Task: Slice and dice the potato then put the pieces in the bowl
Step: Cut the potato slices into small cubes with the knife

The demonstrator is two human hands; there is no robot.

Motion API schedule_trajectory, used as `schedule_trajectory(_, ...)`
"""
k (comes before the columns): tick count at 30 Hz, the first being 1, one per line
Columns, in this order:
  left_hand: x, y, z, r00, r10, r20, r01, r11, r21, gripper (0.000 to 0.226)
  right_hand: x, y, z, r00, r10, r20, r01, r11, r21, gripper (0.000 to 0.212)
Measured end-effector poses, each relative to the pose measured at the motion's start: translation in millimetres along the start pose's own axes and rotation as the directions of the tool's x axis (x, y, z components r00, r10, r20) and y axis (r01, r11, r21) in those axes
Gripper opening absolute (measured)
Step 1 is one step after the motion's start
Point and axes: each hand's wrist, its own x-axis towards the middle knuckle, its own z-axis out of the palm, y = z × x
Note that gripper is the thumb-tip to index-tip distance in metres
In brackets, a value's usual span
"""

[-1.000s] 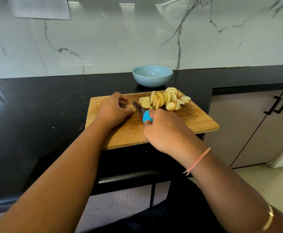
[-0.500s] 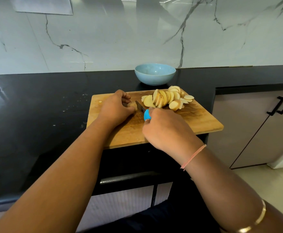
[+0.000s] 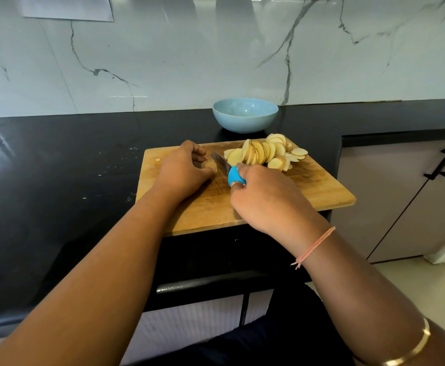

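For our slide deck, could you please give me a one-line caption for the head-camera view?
The left hand steadies the potato end while the right hand slices it with a blue-handled knife.

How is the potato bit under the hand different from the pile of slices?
The potato end is one small chunky lump; the slices are many thin rounds. The left hand holds the potato end; the slices lie loose. Both rest on the cutting board.
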Motion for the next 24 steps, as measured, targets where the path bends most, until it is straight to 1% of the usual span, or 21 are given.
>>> schedule_trajectory(5, -0.9, -1.5, -1.9, 1.000, -0.030, -0.004, 0.030, 0.998, -0.052, 0.030, -3.1, -4.8, -3.9, 0.998, -0.003, 0.066, 0.002, 1.000, 0.025, 0.042)
schedule_trajectory(8, -0.8, -1.1, -1.9, 0.999, -0.048, -0.002, 0.047, 0.996, -0.080, 0.031, -3.7, -10.1, -5.1, 0.995, -0.003, 0.096, 0.002, 1.000, 0.004, 0.040)
schedule_trajectory(10, -0.6, -1.0, -1.6, 0.998, -0.058, -0.002, 0.057, 0.994, -0.090, 0.030, -3.2, -16.4, -7.1, 0.993, -0.003, 0.115, 0.007, 1.000, -0.029, 0.029)
schedule_trajectory(12, 0.3, -0.7, -1.6, 0.998, -0.062, 0.000, 0.062, 0.993, -0.097, 0.029, 0.7, -24.8, -8.7, 0.993, 0.003, 0.116, 0.003, 0.999, -0.053, 0.006)
schedule_trajectory(13, 0.7, -0.4, -1.5, 0.998, -0.065, 0.000, 0.065, 0.994, -0.092, 0.029, 4.0, -28.1, -8.4, 0.994, 0.001, 0.114, 0.005, 0.999, -0.052, 0.004)
schedule_trajectory(14, 1.1, -0.1, -1.4, 0.998, -0.068, -0.002, 0.067, 0.994, -0.084, 0.029, 6.9, -30.8, -7.8, 0.994, -0.005, 0.114, 0.011, 0.999, -0.047, 0.007)
schedule_trajectory(18, 1.5, -2.3, 0.7, 0.998, -0.059, -0.017, 0.057, 0.996, -0.073, 0.030, 13.9, -30.4, -3.5, 0.993, -0.014, 0.114, 0.017, 1.000, -0.025, 0.005)
schedule_trajectory(23, -0.7, -2.3, 1.6, 0.998, -0.047, -0.034, 0.044, 0.996, -0.084, 0.032, -4.0, -22.1, -9.9, 0.986, -0.018, 0.168, 0.024, 0.999, -0.035, 0.007)
schedule_trajectory(24, -1.4, -1.1, 1.5, 0.998, -0.047, -0.032, 0.044, 0.996, -0.084, 0.033, -9.5, -20.0, -11.9, 0.985, -0.024, 0.173, 0.031, 0.999, -0.040, 0.012)
